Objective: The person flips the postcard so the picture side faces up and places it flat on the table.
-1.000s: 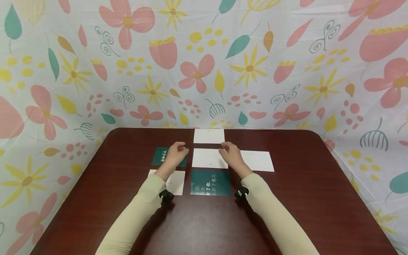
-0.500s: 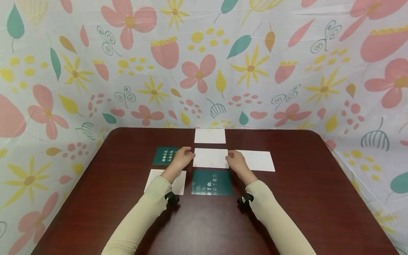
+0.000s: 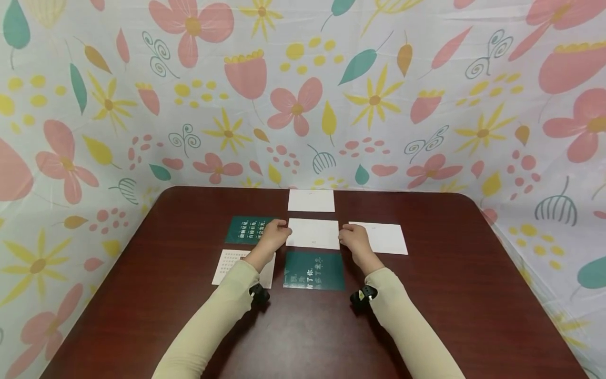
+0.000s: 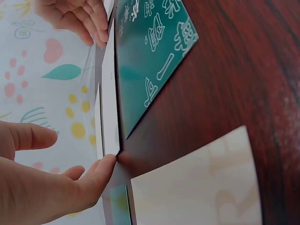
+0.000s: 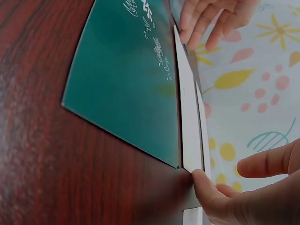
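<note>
A blank white card (image 3: pixel 312 233) lies flat in the middle of the cards on the table. My left hand (image 3: pixel 271 241) is at its left edge, one fingertip touching a corner in the left wrist view, with another finger held well apart. At the opposite edge, my right hand (image 3: pixel 357 243) touches the near right corner with a fingertip; the right wrist view shows its other finger raised away. Just in front lies a dark green card (image 3: pixel 314 272) with white lettering. Behind the left hand is another green card (image 3: pixel 241 230), partly covered by it.
One white card (image 3: pixel 311 201) lies at the table's back edge, and another white card (image 3: pixel 384 239) is right of the right hand. A cream printed card (image 3: pixel 229 265) sits partly under the left forearm. A floral cloth (image 3: pixel 293 105) hangs behind the brown table (image 3: pixel 303 337).
Both hands have come down nearer the table and shifted right. The left hand has reached the middle white card's left edge; the right has moved off its top to its right edge.
</note>
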A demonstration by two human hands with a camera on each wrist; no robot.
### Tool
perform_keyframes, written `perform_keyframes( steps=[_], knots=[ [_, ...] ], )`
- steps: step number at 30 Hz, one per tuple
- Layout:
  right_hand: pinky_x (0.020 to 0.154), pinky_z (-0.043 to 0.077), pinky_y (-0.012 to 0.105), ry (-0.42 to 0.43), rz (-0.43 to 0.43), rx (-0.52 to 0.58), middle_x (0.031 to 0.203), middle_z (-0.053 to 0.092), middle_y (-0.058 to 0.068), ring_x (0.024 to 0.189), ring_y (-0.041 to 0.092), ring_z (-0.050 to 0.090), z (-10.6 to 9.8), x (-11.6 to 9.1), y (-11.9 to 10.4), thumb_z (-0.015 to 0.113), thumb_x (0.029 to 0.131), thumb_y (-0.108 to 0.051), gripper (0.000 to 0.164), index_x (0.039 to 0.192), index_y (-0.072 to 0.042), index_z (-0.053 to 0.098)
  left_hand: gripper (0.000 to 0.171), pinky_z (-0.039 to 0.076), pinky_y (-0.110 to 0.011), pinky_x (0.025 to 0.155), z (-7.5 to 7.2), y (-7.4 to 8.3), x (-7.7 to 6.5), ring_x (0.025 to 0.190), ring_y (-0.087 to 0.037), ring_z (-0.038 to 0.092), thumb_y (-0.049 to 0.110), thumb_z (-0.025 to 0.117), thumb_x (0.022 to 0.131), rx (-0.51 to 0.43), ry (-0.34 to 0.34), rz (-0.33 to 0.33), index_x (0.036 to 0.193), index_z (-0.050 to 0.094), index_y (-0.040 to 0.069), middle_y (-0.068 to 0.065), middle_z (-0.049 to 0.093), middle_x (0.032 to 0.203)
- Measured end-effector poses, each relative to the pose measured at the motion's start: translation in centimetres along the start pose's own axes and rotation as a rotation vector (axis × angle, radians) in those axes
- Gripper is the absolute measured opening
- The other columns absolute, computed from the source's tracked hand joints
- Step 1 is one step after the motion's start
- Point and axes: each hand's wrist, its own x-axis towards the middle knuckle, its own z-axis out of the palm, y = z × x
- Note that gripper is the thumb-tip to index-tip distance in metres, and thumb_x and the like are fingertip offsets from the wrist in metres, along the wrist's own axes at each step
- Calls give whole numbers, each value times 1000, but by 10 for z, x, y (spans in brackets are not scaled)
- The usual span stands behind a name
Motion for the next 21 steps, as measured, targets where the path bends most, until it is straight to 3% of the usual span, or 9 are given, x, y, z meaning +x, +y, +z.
perform_keyframes(
  steps=[17,21],
  knots=[
    [93,47,41,71,-5,32,120,52,26,102,34,55,4,3,4,47,89,-3,46,133,11,48,51,39,-50,102,-1,3,-2,124,-38,47,15,48,97,-12,-18,-25,142,38,-6,-26,46,135],
    [92,46,41,73,-16,44,125,51,26,102,34,55,3,3,3,47,89,-3,45,132,10,50,52,39,-50,103,-2,5,-1,125,-39,46,14,48,97,-15,-19,-30,143,36,-7,-27,46,136]
  ],
)
